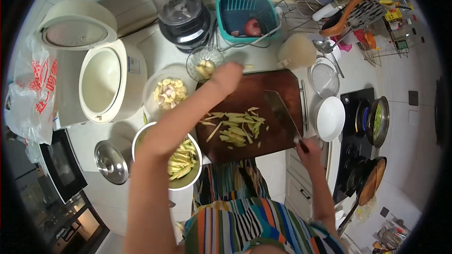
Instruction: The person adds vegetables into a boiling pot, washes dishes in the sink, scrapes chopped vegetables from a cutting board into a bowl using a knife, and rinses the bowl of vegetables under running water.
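My right hand (310,153) is wrapped round the handle of a knife (284,114), whose blade lies over the right part of a dark brown cutting board (278,82). Pale green vegetable strips (240,129) are scattered on the middle of the board. My left hand (229,77) is over the board's top left edge, beside a glass bowl (194,61) of peeled cloves (205,68); its fingertips are blurred. Under my left forearm a white bowl (137,142) holds more green strips (181,162). Left of the board, a clear bowl (149,89) holds pale cloves (170,92).
An open white rice cooker (129,87) and a metal lid (111,162) stand at left. A blender (184,23) and teal basket (247,1) are behind the board. To the right are a white bowl (329,118), a strainer (325,79) and pans (378,122) on a black stove (348,160).
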`<control>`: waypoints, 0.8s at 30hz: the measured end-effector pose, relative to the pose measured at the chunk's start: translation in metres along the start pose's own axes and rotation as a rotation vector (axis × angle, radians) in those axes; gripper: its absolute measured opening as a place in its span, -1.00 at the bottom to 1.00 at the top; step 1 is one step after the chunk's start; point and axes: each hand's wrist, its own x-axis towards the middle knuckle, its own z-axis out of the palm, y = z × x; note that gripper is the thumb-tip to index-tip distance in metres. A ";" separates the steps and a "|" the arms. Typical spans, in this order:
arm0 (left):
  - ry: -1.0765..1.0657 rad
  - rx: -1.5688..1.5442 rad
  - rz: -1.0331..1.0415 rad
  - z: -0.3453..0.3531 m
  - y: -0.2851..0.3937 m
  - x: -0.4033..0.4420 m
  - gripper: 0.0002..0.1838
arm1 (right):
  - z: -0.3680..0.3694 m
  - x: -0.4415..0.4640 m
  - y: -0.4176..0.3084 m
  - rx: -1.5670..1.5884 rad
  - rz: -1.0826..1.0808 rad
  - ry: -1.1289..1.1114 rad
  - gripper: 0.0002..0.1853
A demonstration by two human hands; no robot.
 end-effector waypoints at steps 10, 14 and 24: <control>-0.250 0.160 -0.147 0.048 0.004 0.071 -0.86 | -0.013 -0.083 0.011 0.182 0.470 0.098 -0.88; 0.034 -0.179 0.069 -0.028 0.022 -0.007 -0.87 | -0.004 -0.082 0.018 0.230 0.455 0.093 -0.88; -0.113 -0.236 -0.195 -0.111 -0.007 -0.263 -0.89 | 0.031 -0.026 -0.029 0.321 0.224 0.016 -0.91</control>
